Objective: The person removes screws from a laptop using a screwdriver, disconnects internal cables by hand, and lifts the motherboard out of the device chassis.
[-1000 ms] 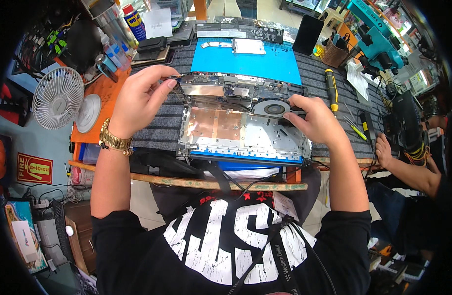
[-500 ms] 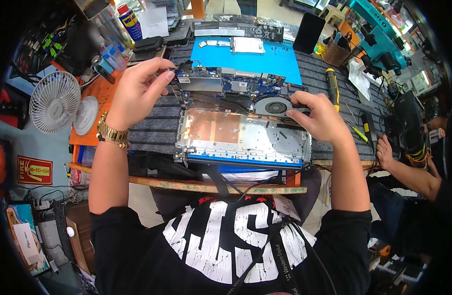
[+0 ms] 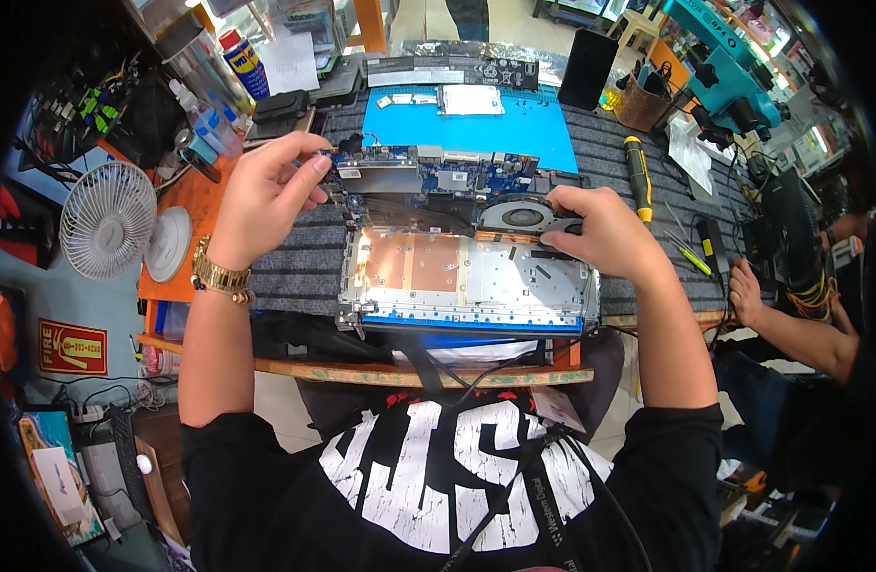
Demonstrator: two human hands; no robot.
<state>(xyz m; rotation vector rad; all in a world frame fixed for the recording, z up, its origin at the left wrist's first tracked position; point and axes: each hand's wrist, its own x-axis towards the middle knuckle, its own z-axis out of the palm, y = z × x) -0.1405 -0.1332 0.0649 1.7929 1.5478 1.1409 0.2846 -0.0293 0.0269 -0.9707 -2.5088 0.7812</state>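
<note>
A blue laptop motherboard point(image 3: 500, 176) stands tilted above the far part of an opened laptop base point(image 3: 514, 276), whose silver and copper-coloured inside faces up. My left hand point(image 3: 266, 195) pinches the board's far left corner between thumb and fingers. On the right, my right hand point(image 3: 595, 224) grips the right side of a cooling fan point(image 3: 522, 217), thumb below and fingers above. The fan sits along the near right edge of the board; whether it is fixed to it I cannot tell. My right fingers hide the fan's right end.
Beyond lies a blue mat point(image 3: 457, 133) with a laptop battery point(image 3: 452, 71) behind it. To the right are a yellow-black screwdriver point(image 3: 638, 176), a tool cup point(image 3: 645, 100) and another person's hand point(image 3: 745, 294). A white fan point(image 3: 109, 212) and spray can point(image 3: 244, 62) stand left.
The cooling fan, in my right hand, has shifted slightly left and nearer and now looks more tilted. The board has moved slightly with it. Both hands keep their holds.
</note>
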